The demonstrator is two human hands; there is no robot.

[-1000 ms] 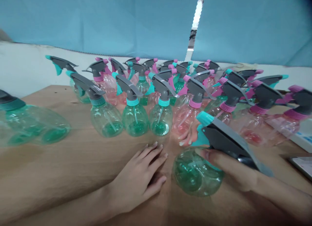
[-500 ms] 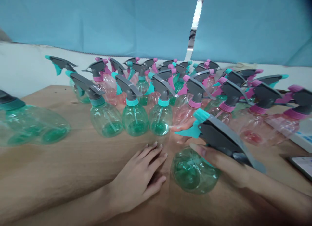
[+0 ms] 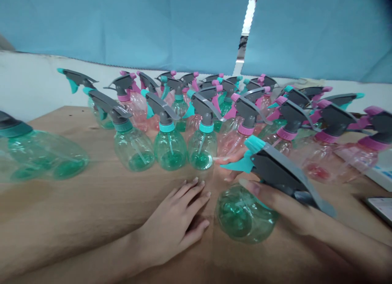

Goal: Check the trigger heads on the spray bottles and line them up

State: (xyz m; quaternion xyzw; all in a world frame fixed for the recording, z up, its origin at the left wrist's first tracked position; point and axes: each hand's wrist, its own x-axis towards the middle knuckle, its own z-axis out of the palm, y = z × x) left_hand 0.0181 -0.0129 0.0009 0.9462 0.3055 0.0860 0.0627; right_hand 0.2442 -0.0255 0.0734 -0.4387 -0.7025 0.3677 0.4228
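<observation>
The left hand (image 3: 174,229) lies palm down on the desk (image 3: 101,210), fingers slightly spread. The right hand (image 3: 272,198) is clamped around the neck of a green spray bottle (image 3: 240,220), which tilts with its base toward the left hand, in front of other spray bottles (image 3: 170,153) standing in rows.

Held spray bottle (image 3: 245,220): translucent green body, grey head (image 3: 272,167), turquoise nozzle (image 3: 255,144) and trigger (image 3: 240,165). Toward the worktop's (image 3: 101,206) back edge, green bottles (image 3: 170,151) with turquoise collars (image 3: 167,128) mingle with pink bottles (image 3: 317,167), pink-collared, heads grey. Worktop light brown, faintly grained; cloth (image 3: 137,27) behind it plain blue.
</observation>
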